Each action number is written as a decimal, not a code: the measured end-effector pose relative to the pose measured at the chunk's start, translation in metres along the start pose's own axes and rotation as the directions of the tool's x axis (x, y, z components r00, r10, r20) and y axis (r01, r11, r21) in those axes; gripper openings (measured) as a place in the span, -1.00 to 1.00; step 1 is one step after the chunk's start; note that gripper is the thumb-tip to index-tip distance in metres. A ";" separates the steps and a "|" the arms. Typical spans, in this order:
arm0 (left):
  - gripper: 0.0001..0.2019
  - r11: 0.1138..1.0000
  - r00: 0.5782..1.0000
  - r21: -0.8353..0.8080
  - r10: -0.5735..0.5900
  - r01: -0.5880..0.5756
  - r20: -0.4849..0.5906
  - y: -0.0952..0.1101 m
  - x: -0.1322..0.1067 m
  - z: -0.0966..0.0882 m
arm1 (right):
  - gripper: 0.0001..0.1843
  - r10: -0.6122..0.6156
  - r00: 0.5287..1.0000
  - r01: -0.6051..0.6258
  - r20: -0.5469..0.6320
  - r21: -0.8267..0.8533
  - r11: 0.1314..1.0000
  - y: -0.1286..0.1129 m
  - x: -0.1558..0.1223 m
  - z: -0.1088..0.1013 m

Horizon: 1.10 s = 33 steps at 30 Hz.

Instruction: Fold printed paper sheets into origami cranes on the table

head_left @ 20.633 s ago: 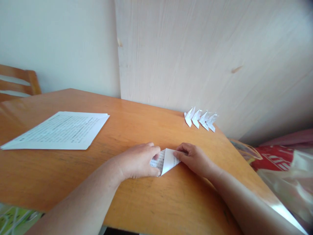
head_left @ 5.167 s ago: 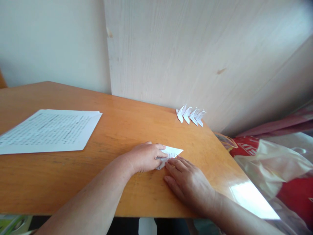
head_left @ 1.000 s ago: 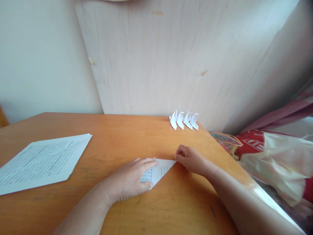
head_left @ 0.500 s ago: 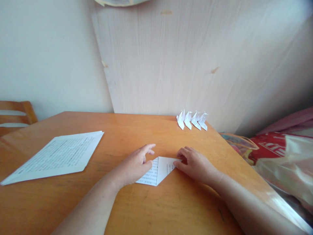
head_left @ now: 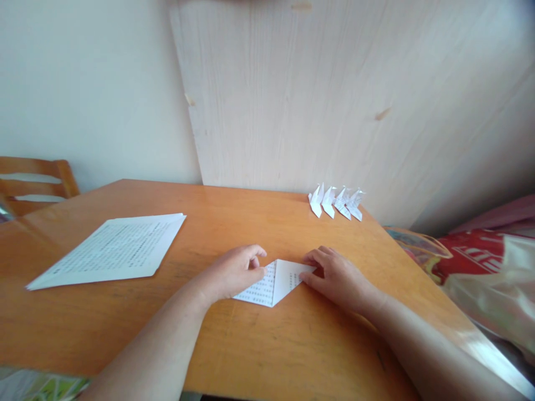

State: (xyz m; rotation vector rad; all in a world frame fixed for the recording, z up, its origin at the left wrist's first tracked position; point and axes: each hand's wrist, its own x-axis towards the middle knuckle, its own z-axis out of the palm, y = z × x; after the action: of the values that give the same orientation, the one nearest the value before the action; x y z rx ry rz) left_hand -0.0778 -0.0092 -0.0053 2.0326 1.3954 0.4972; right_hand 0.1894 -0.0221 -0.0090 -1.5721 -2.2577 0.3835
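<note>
A small folded sheet of printed paper [head_left: 285,280] lies on the wooden table between my hands. A crease divides it into a lined, text-covered left part and a mostly white right part. My right hand [head_left: 336,277] has the paper's right corner between its thumb and curled fingers. Over the paper's left side rests my left hand [head_left: 234,274], its thumb on or just above the printed part. The left index finger is bent and stands apart from the thumb. That hand hides the paper's left corner.
Several folded paper figures [head_left: 335,203] stand in a row at the table's far right. A stack of printed sheets [head_left: 112,248] lies to the left. Beyond the right edge are a red bag [head_left: 472,253] and pale plastic [head_left: 497,289]. A wooden chair [head_left: 37,177] stands far left.
The view has tilted down and shifted slightly left, showing the table's near edge. My left index finger has curled a little closer to the thumb. My right hand stays at the paper's corner.
</note>
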 end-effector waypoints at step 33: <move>-0.79 0.996 0.999 0.078 0.039 -0.041 0.016 -0.001 0.000 -0.001 | -0.84 -0.011 1.000 0.012 -0.015 0.027 1.000 0.008 0.002 0.006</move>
State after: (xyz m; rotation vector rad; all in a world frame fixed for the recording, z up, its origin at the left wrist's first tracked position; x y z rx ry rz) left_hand -0.0787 -0.0090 -0.0053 2.1262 1.3878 0.4501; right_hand 0.1924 -0.0174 -0.0172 -1.5431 -2.2403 0.3961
